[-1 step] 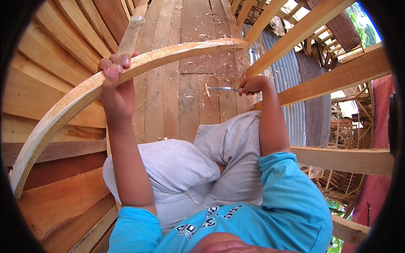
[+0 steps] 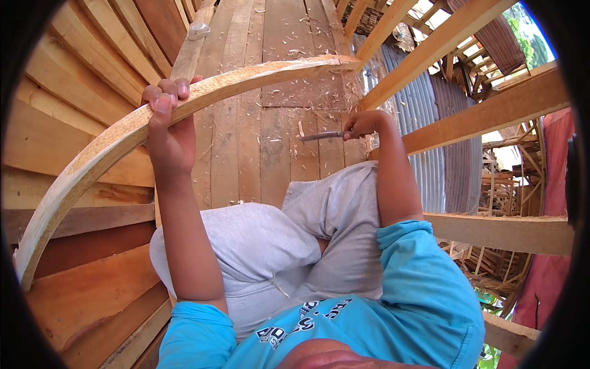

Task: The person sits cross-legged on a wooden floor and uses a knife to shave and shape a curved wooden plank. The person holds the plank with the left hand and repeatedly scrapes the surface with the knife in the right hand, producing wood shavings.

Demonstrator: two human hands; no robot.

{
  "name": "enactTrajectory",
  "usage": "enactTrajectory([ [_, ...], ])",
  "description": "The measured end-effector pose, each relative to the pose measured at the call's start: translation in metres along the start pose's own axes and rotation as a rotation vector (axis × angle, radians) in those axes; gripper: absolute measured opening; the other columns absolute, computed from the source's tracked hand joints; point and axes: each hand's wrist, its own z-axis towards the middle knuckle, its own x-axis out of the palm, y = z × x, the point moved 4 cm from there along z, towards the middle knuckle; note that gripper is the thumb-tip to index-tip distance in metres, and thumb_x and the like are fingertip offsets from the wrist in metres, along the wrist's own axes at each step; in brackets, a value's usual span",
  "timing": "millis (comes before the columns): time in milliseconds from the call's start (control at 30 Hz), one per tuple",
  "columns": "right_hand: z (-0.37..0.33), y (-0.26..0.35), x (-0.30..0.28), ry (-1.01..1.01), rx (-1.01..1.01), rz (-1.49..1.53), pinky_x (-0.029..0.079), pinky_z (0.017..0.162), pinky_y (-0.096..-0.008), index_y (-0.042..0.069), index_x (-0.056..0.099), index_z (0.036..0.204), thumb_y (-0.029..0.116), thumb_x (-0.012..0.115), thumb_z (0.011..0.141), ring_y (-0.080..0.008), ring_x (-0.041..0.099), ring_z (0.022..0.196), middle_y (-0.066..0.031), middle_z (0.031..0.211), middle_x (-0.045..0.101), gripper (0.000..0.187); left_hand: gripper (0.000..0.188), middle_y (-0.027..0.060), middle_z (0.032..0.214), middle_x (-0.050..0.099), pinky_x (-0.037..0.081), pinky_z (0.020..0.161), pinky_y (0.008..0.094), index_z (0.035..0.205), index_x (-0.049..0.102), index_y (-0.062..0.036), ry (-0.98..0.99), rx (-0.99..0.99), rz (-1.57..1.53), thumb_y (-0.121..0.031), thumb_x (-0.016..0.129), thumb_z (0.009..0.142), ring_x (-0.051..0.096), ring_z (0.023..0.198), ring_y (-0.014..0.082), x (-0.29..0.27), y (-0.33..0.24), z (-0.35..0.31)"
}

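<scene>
A long, pale wooden strip (image 2: pixel 258 74) bends in an arc from the lower left across to the upright posts. My left hand (image 2: pixel 170 126) is closed around it left of its middle, fingers over the top edge. In my right hand (image 2: pixel 364 125) is a knife (image 2: pixel 321 136), held by the handle end, its narrow dark blade pointing left above the floorboards. The blade is well below the strip and apart from it. My fingers hide most of the knife's handle.
Wood shavings lie scattered over the plank floor (image 2: pixel 249 154). A board wall (image 2: pixel 80 138) rises on the left. Slanting timber beams (image 2: pixel 485 111) and corrugated metal sheets (image 2: pixel 424 166) stand at the right. A small clear object (image 2: pixel 198 31) sits at the far left.
The knife has turned in my right hand: its blade looked bright and level, now it looks darker and its tip sits lower. My left hand and the strip have hardly moved.
</scene>
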Motion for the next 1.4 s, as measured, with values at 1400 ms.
enactTrajectory([
  [1400, 0.059, 0.111, 0.028, -0.288, -0.33, -0.136, 0.053, 0.074, -0.0341, 0.009, 0.076, 0.092, 0.004, 0.079, 0.065, -0.0233, 0.068, 0.077, -0.0102, 0.085, 0.073, 0.028, 0.021, -0.004, 0.082, 0.042, 0.032, 0.116, 0.0459, 0.082, 0.045, -0.0167, -0.003, -0.011, 0.043, -0.022, 0.064, 0.09, 0.047, 0.095, 0.0132, -0.001, -0.004, -0.001],
])
